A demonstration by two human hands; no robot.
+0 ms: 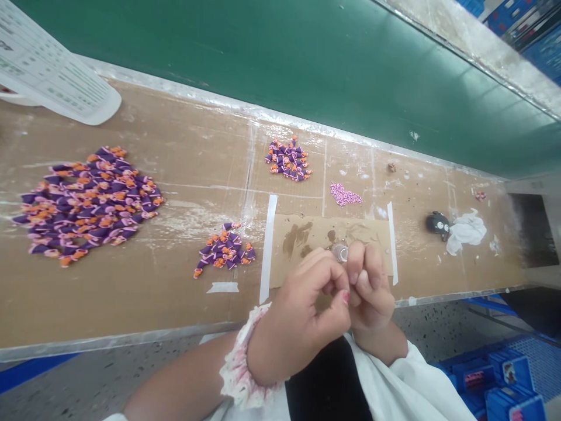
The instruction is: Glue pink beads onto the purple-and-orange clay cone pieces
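Note:
My left hand (304, 313), a frilly pink and white scrunchie (249, 362) at its wrist, is closed in a pinch against my right hand (371, 289). The right fingers are curled and pressed together at the same spot. Whatever sits between the fingertips is too small or hidden to make out. Just behind the fingers lies a small round clear dish (340, 252), partly covered by my right hand. Both hands are over a stained cardboard sheet (284, 266) taped down at its sides. Beyond it lies a little heap of tiny pink and purple pieces (345, 195).
Purple, pink and orange figurines lie in a large pile (92, 202) at left and smaller piles near (225, 250) and far (288, 159). To the right are a black item with eyes (437, 225) and a white tissue (467, 231). A printed sheet (56, 70) juts in top left.

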